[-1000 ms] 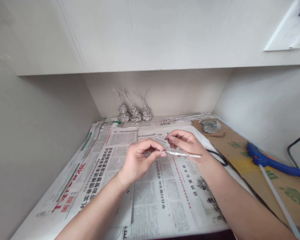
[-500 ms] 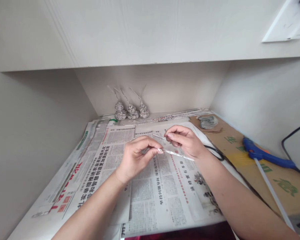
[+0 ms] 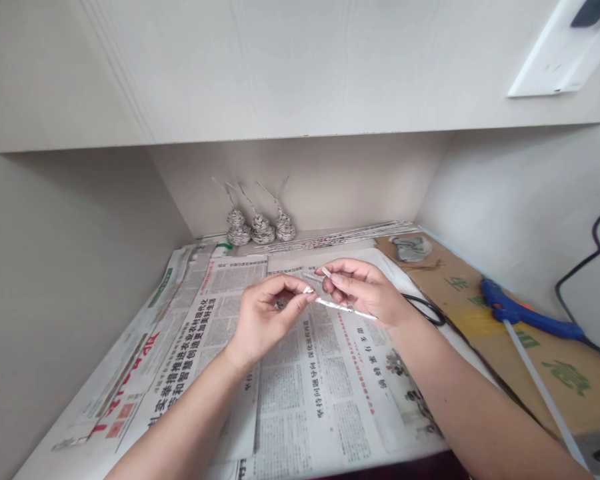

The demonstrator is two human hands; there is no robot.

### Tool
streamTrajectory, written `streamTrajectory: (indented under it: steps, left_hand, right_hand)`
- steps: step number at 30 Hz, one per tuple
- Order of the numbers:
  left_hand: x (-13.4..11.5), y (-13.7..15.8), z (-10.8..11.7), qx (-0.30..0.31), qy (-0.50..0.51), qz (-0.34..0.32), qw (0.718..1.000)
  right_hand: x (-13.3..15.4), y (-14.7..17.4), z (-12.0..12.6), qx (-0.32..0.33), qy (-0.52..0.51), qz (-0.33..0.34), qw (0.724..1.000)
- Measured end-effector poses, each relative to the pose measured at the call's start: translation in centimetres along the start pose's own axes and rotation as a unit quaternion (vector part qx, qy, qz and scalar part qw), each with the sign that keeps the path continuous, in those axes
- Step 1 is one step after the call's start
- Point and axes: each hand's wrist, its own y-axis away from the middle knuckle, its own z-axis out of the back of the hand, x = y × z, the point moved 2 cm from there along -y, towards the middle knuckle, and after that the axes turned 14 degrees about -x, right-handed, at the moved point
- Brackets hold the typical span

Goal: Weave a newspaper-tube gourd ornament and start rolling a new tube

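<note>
My left hand (image 3: 265, 317) is closed in a pinch on the bent end of a thin rolled newspaper tube (image 3: 341, 306). From that pinch, part of the tube slants right and passes beneath my right hand (image 3: 367, 290). My right thumb and index finger are closed on another part of the tube, whose pale tip (image 3: 326, 272) pokes up between them. Behind the left fingertips a further stretch of tube shows faintly. Whether all these parts are one piece I cannot tell. Both hands hover over newspaper sheets (image 3: 285, 393) spread on the table.
Three coiled-paper gourds (image 3: 263, 230) with upright stems stand at the back, beside a bundle of paper tubes (image 3: 335, 238). A blue glue gun (image 3: 535, 317) with a long glue stick lies on cardboard (image 3: 520, 380) at right, near a crumpled grey cloth (image 3: 411, 249). A shelf panel hangs overhead.
The right fingers have moved slightly left, and the tube's tip now shows between thumb and index finger. The left hand keeps its pinch. The whole view has shifted a little.
</note>
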Motion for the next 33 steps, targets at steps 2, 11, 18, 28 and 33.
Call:
streamTrajectory:
  steps: [2,11,18,28,33]
  left_hand:
    - [0.1,-0.1,0.0,-0.007,0.020,0.026,0.999]
    - [0.3,-0.3,-0.3,0.006,0.118,0.090,0.989]
    - [0.4,-0.2,-0.3,-0.008,0.132,0.128,0.983]
    - [0.2,-0.3,-0.3,-0.015,0.143,0.179,0.973]
    - [0.1,-0.3,-0.3,-0.007,0.135,0.184,0.974]
  right_hand:
    - [0.0,0.1,-0.1,0.005,-0.013,-0.009,1.000]
    - [-0.8,0.2,-0.1,0.013,0.013,0.023,1.000]
    - [-0.2,0.9,-0.6,-0.017,0.069,0.056,0.996]
    - [0.2,2.1,-1.7,-0.140,0.200,0.213,0.946]
    - [0.0,2.7,-2.3,-0.157,0.273,0.312,0.896]
